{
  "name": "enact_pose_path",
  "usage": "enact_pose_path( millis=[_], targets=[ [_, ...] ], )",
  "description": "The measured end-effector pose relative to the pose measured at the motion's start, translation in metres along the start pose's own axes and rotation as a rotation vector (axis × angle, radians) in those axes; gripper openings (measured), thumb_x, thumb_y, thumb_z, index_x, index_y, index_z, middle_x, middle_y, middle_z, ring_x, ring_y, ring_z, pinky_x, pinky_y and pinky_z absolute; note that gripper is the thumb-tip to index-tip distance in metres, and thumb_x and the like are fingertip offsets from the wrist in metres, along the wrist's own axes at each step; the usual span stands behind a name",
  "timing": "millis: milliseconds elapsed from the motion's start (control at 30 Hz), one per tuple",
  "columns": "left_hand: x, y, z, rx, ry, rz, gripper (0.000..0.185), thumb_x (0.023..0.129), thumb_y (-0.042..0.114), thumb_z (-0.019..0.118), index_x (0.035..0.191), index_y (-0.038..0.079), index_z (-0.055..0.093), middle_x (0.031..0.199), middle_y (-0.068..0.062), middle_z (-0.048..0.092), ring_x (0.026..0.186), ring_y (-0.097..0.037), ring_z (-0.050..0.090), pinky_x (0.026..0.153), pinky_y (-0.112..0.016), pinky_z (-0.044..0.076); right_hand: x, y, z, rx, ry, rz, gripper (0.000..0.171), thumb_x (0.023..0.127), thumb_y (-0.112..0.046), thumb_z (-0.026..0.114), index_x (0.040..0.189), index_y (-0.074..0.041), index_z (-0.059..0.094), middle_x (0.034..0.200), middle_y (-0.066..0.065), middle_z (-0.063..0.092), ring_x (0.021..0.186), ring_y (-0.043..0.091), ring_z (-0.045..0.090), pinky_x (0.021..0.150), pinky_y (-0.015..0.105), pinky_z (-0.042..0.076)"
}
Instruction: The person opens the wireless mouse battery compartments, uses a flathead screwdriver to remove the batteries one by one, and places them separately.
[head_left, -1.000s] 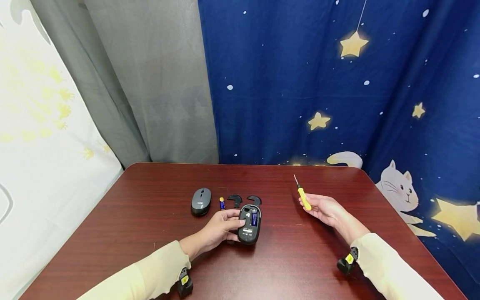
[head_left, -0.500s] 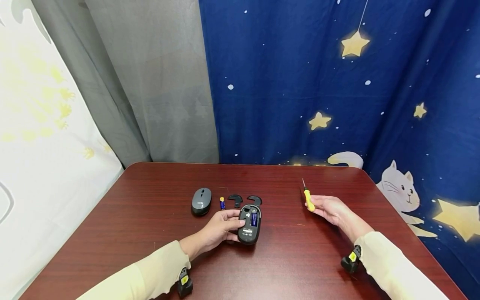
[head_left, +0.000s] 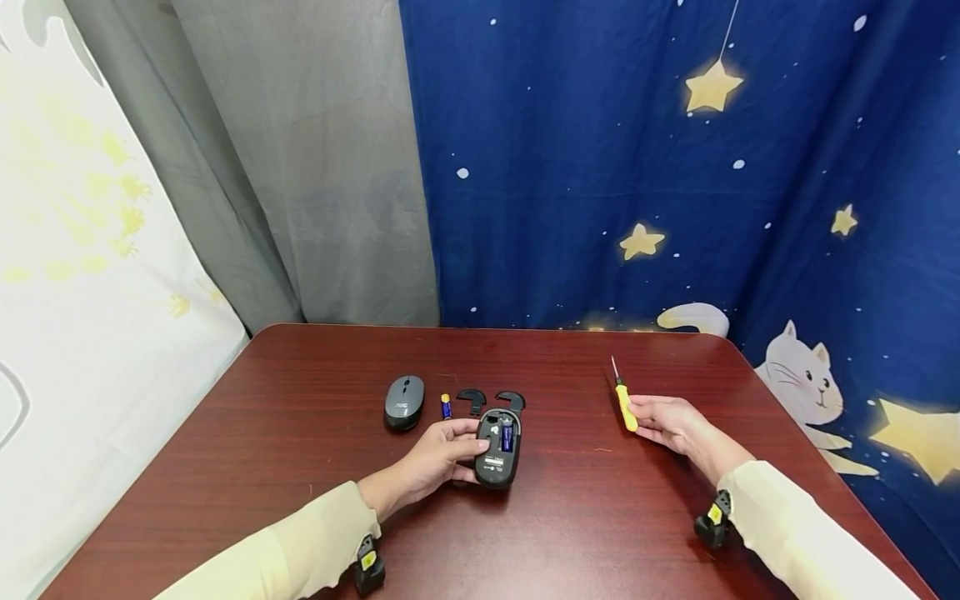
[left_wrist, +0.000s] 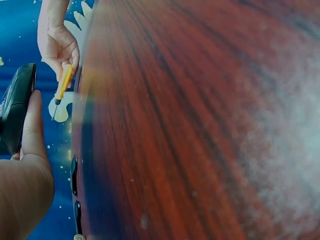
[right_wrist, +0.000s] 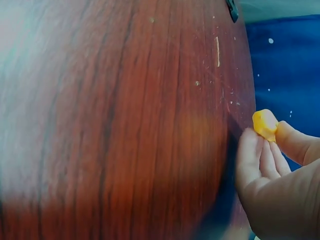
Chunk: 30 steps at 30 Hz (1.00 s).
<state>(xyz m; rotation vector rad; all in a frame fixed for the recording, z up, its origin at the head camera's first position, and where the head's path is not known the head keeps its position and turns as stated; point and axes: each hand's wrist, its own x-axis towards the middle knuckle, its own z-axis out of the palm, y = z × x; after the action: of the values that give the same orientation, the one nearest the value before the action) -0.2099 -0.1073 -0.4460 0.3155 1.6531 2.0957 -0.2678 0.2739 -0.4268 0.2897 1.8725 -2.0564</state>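
Note:
My left hand (head_left: 442, 457) grips a black computer mouse (head_left: 495, 467) by its left side, underside facing up. Its battery bay lies uncovered, and a blue battery (head_left: 507, 437) sits inside. Out to the right, my right hand (head_left: 670, 423) pinches a screwdriver (head_left: 626, 408) by its yellow handle, the thin metal tip pointing away from me. In the right wrist view only the end of the yellow handle (right_wrist: 265, 124) shows between thumb and fingers. The left wrist view catches the side of the held mouse (left_wrist: 18, 107) and the screwdriver (left_wrist: 63, 84) farther off.
A grey mouse (head_left: 404, 402) lies on the brown table (head_left: 322, 375) left of the held one. Beside it are a loose blue and yellow battery (head_left: 446, 406) and two black curved covers, one left (head_left: 472, 400) and one right (head_left: 512, 400). Curtains hang behind the table.
My right hand has moved to the right and slightly toward me with the screwdriver. The left hand and its mouse have stayed almost in place.

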Motion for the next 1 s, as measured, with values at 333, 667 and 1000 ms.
enact_pose_path(
  millis=[333,667,1000],
  targets=[
    [0.0000,0.0000,0.0002,0.004,0.003,-0.005,0.048,0.093,0.007,0.061,0.135,-0.010,0.044,0.115,-0.018,0.064,0.095,-0.024,0.067,0.072,-0.038,0.058,0.0010,0.0031,-0.0056,-0.052,-0.041,-0.003,0.041,0.093,0.004,0.059,0.132,0.015,0.047,0.085,0.001,0.067,0.078,0.012,0.064,0.075,0.030,0.057],
    [-0.0002,0.0005,0.0005,0.002,0.003,-0.006,0.048,0.093,0.006,0.061,0.135,-0.010,0.044,0.115,-0.019,0.064,0.094,-0.024,0.067,0.072,-0.039,0.058,0.0019,0.0069,-0.0104,-0.083,-0.033,-0.026,0.043,0.092,0.008,0.059,0.130,0.020,0.044,0.085,0.003,0.068,0.076,0.013,0.066,0.073,0.031,0.057],
    [-0.0004,0.0010,0.0010,-0.002,0.001,-0.005,0.046,0.094,0.006,0.060,0.134,-0.010,0.045,0.114,-0.018,0.064,0.094,-0.024,0.067,0.072,-0.039,0.058,0.0002,0.0073,-0.0053,-0.144,0.043,-0.049,0.047,0.088,0.006,0.064,0.130,0.020,0.046,0.086,0.003,0.069,0.072,0.012,0.066,0.070,0.031,0.058]
  ],
)
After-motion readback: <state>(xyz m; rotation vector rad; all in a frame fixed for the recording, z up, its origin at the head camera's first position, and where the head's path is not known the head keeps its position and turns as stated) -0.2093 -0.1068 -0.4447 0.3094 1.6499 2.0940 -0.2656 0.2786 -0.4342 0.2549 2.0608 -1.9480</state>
